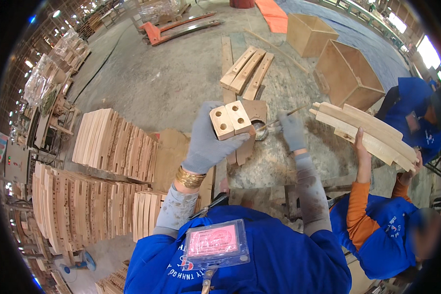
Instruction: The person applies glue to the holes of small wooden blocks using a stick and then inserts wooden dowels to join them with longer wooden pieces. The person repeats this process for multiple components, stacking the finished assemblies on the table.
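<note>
Your gloved left hand (204, 138) is gripping two wooden blocks (230, 119) side by side, holed ends facing up, out in front of you, while your right hand (292, 131) pinches a thin stick (271, 122), its left end near them

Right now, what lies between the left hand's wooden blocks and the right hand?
In the head view, a brown board, a round container and a thin stick.

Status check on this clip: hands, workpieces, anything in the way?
Left hand gripping two wood pieces, holes up. Right hand on thin stick, its lower end by the pot. Holes unobstructed.
</note>
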Demonstrator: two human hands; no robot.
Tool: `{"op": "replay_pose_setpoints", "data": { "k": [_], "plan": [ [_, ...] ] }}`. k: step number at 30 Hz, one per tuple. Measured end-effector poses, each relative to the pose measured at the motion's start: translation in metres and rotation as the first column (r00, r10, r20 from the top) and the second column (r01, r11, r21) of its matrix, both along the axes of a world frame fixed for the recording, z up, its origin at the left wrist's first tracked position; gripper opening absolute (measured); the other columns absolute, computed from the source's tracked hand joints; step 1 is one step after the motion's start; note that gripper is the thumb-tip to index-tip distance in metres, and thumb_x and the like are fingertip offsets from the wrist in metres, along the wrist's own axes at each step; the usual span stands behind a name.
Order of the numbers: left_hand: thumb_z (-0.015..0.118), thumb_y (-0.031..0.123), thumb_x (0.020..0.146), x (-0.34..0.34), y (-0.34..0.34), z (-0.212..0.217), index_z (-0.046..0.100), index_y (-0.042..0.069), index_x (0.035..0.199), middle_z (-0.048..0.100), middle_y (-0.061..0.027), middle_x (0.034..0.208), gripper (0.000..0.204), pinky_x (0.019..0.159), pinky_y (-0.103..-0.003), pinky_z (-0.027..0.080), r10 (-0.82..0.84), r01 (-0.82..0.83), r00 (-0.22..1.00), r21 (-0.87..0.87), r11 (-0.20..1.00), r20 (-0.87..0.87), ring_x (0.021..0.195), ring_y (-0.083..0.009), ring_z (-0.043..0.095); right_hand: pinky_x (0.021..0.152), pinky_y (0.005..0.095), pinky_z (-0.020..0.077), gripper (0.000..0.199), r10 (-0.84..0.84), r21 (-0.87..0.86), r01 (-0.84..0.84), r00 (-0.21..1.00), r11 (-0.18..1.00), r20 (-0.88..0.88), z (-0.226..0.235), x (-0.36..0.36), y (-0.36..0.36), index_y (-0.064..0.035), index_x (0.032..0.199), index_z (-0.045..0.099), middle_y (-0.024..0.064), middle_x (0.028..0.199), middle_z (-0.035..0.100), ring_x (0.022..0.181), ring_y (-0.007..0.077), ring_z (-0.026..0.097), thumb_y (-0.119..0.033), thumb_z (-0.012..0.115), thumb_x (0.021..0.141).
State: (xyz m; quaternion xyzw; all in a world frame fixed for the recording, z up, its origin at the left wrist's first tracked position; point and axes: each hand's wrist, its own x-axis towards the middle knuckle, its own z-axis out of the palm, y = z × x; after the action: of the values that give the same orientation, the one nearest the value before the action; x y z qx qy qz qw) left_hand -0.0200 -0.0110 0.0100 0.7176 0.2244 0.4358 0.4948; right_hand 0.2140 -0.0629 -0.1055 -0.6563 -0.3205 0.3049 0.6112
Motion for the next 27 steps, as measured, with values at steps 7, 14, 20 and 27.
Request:
{"op": "replay_pose_setpoints", "data": {
  "k": [7,14,20,27],
  "plan": [
    [0.08,0.014,0.064,0.005,-0.002,0.002,0.041,0.003,0.107,0.056,-0.0067,0.099,0.059,0.076,-0.027,0.049,-0.04,0.042,0.998,0.053,0.998,-0.043,0.09,-0.0104,0.056,0.048,0.0181,0.0413,0.019,-0.025,0.487,0.016,1.0,0.874,0.012,0.178,-0.017,-0.023,0.0,0.088,0.058,0.0048,0.069,0.058,0.058,0.0088,0.056,-0.019,0.057,0.087],
    [0.079,0.017,0.064,0.007,-0.008,0.008,0.044,0.003,0.106,0.057,-0.0063,0.096,0.056,0.075,-0.028,0.049,-0.048,0.049,0.999,0.02,0.999,-0.007,0.088,-0.0108,0.056,0.043,0.0219,0.0388,0.025,0.125,0.267,-0.261,0.891,0.928,0.436,0.247,-0.09,-0.028,0.0058,0.068,0.064,0.0057,0.055,0.057,0.048,0.0058,0.052,-0.016,0.065,0.08],
    [0.081,0.024,0.061,0.005,-0.009,0.01,0.045,0.004,0.106,0.057,-0.0064,0.094,0.061,0.076,-0.029,0.047,-0.001,0.004,0.995,0.033,0.999,-0.095,0.087,-0.0128,0.055,0.041,0.0233,0.0387,0.02,0.204,0.168,-0.467,0.645,0.868,0.737,0.244,-0.096,-0.025,0.0075,0.07,0.063,0.0077,0.057,0.059,0.045,0.0085,0.052,-0.01,0.061,0.079],
    [0.08,0.023,0.062,0.005,-0.013,0.012,0.046,0.004,0.106,0.056,-0.0063,0.093,0.059,0.076,-0.029,0.046,0.028,-0.023,0.994,0.049,0.999,-0.103,0.086,-0.0125,0.055,0.042,0.0243,0.0392,0.022,0.165,0.146,-0.392,0.656,0.908,0.737,0.246,-0.1,-0.031,0.0072,0.067,0.062,0.0088,0.056,0.058,0.046,0.0095,0.053,-0.011,0.061,0.081]
  ]
}}
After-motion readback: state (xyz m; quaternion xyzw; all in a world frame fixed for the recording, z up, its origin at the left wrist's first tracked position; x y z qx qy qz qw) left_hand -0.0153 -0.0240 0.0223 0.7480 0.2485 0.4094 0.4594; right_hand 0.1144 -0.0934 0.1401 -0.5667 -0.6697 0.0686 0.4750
